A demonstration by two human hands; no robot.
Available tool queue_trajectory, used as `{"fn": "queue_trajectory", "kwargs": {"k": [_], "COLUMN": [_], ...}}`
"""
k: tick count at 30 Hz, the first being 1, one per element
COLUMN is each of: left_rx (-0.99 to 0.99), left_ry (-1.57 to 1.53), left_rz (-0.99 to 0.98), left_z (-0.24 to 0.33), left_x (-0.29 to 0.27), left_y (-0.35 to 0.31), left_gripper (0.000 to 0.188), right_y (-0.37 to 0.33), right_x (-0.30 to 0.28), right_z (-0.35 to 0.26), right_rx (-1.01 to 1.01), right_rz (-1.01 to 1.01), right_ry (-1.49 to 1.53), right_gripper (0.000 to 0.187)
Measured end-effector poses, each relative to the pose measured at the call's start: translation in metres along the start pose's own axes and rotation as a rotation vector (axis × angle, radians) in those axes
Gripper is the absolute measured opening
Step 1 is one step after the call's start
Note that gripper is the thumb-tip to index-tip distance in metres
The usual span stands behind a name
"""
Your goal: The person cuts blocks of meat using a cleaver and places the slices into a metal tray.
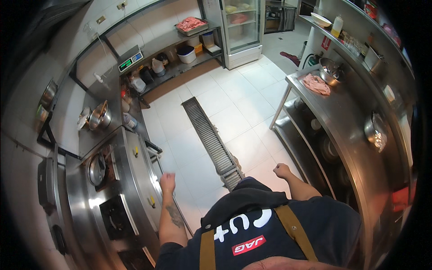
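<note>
- Tray of grey metal [194, 32], rectangular, upper centre of the frame: heaped with pink, raw-looking pieces [191, 23].
- Round silvery steel bowl [100, 121], left: a brown stick-like handle [104, 107] leans in it.
- Deep silvery mixing bowl [331, 81], upper right: contents too small to tell.
- Stainless-steel desk [348, 108], right, carrying that mixing bowl; white tiled floor [243, 119], centre, with a long metal drain grate [210, 138].
- Long stainless-steel stove [92, 204], left and lower left, bearing a round metal pan [95, 171]; its long axis runs up the frame, front toward the floor.
- Left hand [168, 183], beside the stove's front, and right hand [282, 171], nearest the desk: both curled into fists; whether anything lies inside, I cannot tell.
</note>
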State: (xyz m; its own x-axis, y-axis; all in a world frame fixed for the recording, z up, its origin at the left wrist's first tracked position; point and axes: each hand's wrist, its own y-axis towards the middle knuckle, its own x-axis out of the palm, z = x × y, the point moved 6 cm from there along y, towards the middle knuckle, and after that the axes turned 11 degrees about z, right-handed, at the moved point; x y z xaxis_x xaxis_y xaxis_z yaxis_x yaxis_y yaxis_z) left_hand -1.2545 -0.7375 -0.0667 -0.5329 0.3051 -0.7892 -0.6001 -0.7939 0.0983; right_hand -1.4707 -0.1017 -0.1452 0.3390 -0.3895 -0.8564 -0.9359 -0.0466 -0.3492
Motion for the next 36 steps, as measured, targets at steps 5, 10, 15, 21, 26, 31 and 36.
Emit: {"fn": "queue_trajectory", "kwargs": {"k": [5, 10, 15, 21, 26, 31, 36], "left_rx": [0.187, 0.069, -0.585, -0.546, -1.095, -1.390, -1.751], "left_ry": [-0.214, -0.101, 0.537, 0.679, 0.200, -0.049, -0.014], "left_rz": [0.035, 0.077, -0.217, -0.289, 0.199, 0.759, 1.091], "left_z": [0.242, 0.180, -0.058, -0.081, -0.080, -0.032, 0.002], "left_x": [-0.027, 0.013, 0.013, -0.040, -0.022, -0.051, -0.034], "left_y": [0.100, 0.061, -0.134, -0.351, -0.463, -0.572, -0.792], "left_gripper": [0.032, 0.030, 0.047, 0.048, 0.051, 0.039, 0.045], "right_y": [0.085, 0.250, 0.334, 0.340, 0.254, 0.116, -0.113], "right_x": [0.050, 0.084, 0.015, 0.028, 0.122, 0.248, 0.301], "right_z": [-0.002, -0.084, -0.313, -0.447, -0.441, -0.397, -0.385], "right_rx": [-0.090, -0.422, -0.550, -0.744, -1.092, -1.551, -1.683], "right_rz": [-0.195, -0.439, -0.110, -0.139, -0.287, -0.519, -0.766], "right_ry": [-0.217, -0.538, -0.065, -0.081, -0.487, -0.895, -0.727], "right_gripper": [0.034, 0.042, 0.038, 0.037, 0.042, 0.038, 0.037]}}
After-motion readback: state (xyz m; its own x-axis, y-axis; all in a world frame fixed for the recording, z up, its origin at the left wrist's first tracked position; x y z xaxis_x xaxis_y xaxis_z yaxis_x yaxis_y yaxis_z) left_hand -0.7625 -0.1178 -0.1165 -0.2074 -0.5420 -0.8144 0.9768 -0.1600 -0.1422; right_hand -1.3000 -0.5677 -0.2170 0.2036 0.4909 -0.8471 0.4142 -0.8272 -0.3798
